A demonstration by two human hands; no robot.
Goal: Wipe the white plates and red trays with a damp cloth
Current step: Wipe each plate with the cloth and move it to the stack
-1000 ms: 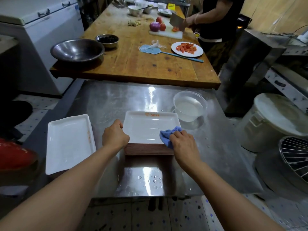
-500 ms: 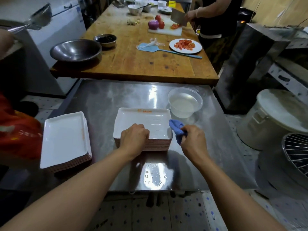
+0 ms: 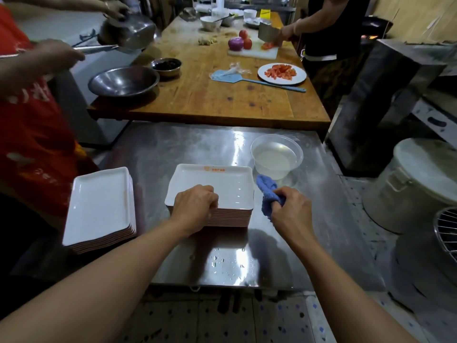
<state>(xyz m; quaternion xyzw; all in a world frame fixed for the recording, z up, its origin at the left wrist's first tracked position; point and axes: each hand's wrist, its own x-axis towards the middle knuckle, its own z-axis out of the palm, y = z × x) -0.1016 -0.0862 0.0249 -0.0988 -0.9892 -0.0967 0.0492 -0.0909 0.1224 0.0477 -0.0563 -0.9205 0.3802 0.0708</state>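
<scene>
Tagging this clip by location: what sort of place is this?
Likely a restaurant kitchen: stacked plates on a steel table, and a cleaver chopping tomatoes.

Both forearms are bare from the bottom edge of the view up to the wrists, with no sleeve, cuff, glove or band showing on either. The left hand (image 3: 195,206) and the right hand (image 3: 291,209) are likewise uncovered. No ring or watch is visible. The upper arms and clothing lie outside the view.
</scene>
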